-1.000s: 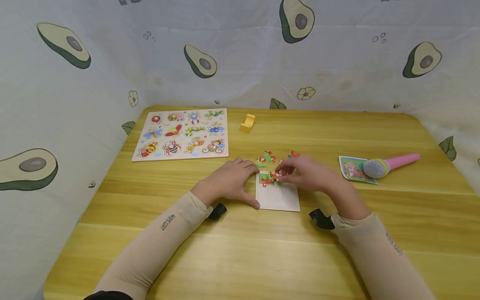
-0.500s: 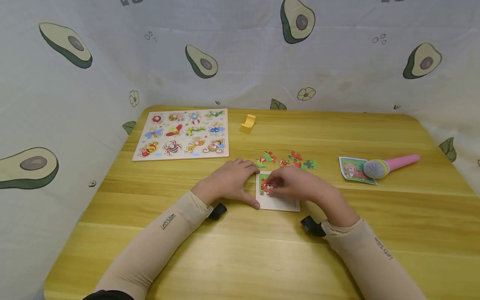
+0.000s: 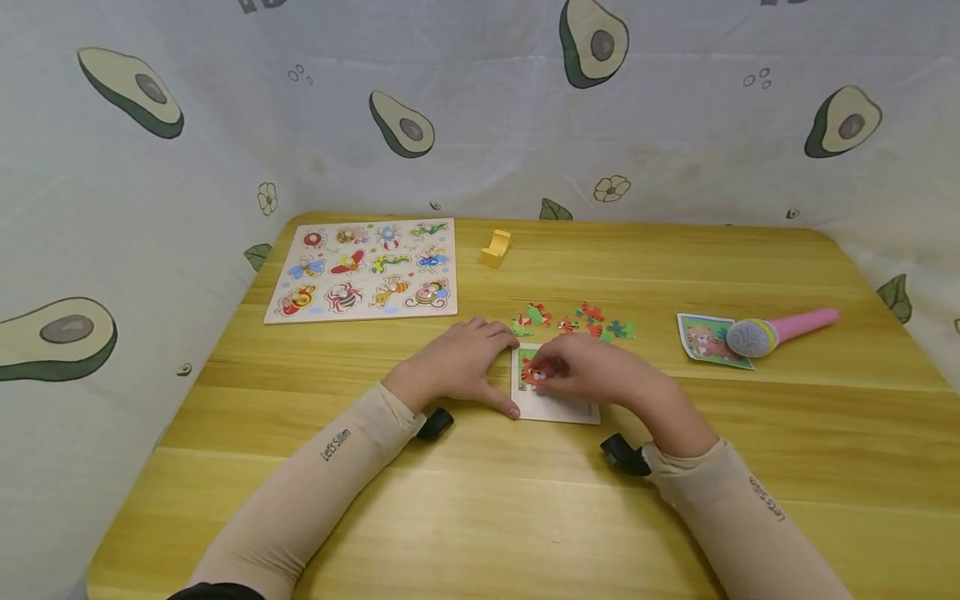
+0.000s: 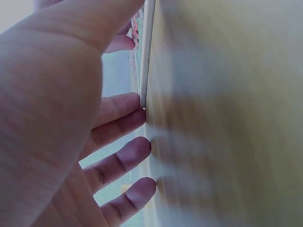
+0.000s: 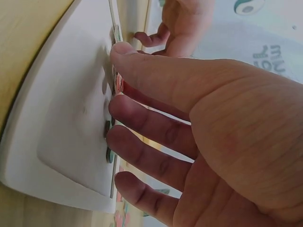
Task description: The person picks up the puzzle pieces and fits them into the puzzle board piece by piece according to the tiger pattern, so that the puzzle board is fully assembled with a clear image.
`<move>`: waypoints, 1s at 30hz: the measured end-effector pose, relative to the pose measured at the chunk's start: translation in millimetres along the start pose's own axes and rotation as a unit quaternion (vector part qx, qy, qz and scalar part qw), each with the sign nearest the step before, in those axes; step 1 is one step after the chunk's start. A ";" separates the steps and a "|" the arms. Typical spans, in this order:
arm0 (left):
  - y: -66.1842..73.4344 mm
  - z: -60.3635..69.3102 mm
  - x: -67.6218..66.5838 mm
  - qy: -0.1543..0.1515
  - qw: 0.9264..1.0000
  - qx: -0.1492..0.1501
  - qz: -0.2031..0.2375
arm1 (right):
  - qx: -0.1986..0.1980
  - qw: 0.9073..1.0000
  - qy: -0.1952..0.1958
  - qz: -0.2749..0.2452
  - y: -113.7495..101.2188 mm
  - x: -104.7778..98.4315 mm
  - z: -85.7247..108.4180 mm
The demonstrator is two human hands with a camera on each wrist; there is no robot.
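A small white puzzle tray (image 3: 558, 407) lies on the table, with joined tiger puzzle pieces (image 3: 531, 372) in its upper left part. My left hand (image 3: 461, 360) rests along the tray's left side, thumb at the lower corner and fingertips at the upper one. In the left wrist view, those extended fingers touch the tray edge (image 4: 147, 56) and table. My right hand (image 3: 603, 368) is over the tray, pinching a puzzle piece (image 5: 119, 84) down at the surface between thumb and forefinger. Its other fingers (image 5: 151, 123) hover over the tray, and the hand partly hides the piece.
Several loose puzzle pieces (image 3: 590, 312) lie behind the tray. A wooden insect puzzle board (image 3: 363, 271) is at back left, beside a yellow holder-like block (image 3: 495, 248). At right, a pink toy microphone (image 3: 802, 323) lies across a bear picture card (image 3: 701, 342).
My right hand has moved left and toward me, bringing its puzzle piece against those in the tray; over the last half second it has stayed nearly still. My left hand has not moved.
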State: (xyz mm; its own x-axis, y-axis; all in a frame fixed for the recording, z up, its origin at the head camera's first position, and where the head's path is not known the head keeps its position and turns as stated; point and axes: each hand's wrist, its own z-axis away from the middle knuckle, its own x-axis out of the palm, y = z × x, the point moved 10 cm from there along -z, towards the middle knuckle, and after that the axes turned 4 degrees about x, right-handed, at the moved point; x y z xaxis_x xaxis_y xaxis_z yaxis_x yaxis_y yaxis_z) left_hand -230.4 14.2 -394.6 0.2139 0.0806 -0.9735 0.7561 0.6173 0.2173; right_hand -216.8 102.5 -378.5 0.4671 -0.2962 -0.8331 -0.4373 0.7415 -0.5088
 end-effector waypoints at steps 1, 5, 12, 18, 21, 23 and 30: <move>0.2 -0.1 -0.3 0.000 1.000 0.000 0.000 | 0.001 1.000 0.000 0.000 0.2 -0.8 0.6; 0.7 -0.6 -0.7 -0.002 1.000 0.001 0.003 | 0.006 1.000 0.000 -0.002 0.8 -3.5 2.1; 0.3 -1.3 -1.1 -0.001 1.000 0.002 0.000 | -0.008 1.000 0.004 0.004 0.1 -2.2 0.8; 0.5 -1.3 -2.0 -0.001 1.000 0.001 -0.003 | -0.011 1.000 0.015 0.023 -1.4 -0.6 -0.4; 0.8 -1.2 -2.4 -0.002 1.000 0.000 -0.002 | -0.009 0.999 0.018 0.026 -2.0 -1.2 -0.3; 1.0 -1.2 -2.4 -0.002 1.000 0.000 0.000 | -0.005 0.999 0.018 0.026 -1.7 -1.0 -0.3; 0.3 -0.2 -0.2 -0.007 1.000 -0.002 0.000 | -0.008 1.000 0.016 0.025 -1.2 1.0 0.3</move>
State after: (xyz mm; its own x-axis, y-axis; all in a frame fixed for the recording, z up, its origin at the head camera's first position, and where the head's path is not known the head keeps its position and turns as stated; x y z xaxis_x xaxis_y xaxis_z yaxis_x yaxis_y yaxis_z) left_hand -230.3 14.6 -394.4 0.2236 0.0694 -0.9722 0.7538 0.6200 0.2176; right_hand -215.6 101.5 -378.7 0.4197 -0.2786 -0.8639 -0.4719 0.7460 -0.4698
